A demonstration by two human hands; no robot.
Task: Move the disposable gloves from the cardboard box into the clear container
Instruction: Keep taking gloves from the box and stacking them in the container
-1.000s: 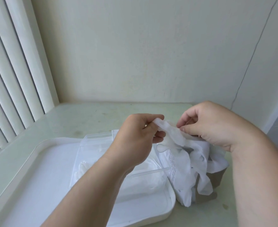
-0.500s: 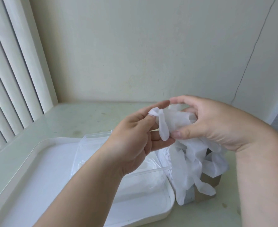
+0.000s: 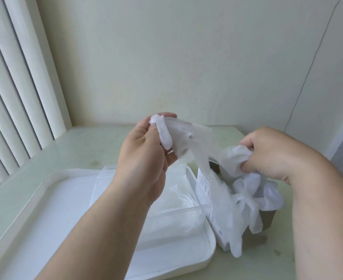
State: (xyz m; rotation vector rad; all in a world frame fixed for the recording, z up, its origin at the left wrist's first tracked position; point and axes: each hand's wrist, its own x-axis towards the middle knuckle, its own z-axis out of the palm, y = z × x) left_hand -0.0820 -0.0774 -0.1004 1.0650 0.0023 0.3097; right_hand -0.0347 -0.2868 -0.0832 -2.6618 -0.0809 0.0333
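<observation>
Aloft, left hand (image 3: pixel 144 156) and right hand (image 3: pixel 271 152) pinch perhaps one glove (image 3: pixel 195 138) (stretched).

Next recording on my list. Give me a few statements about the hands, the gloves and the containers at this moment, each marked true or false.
1. The left hand pinches one end of a white glove. True.
2. The right hand is empty. False: it grips bunched gloves above the cardboard box.
3. The clear container sits in the white tray. True.
4. The cardboard box stands left of the white tray. False: it stands to the right of it, close beside its edge.
</observation>
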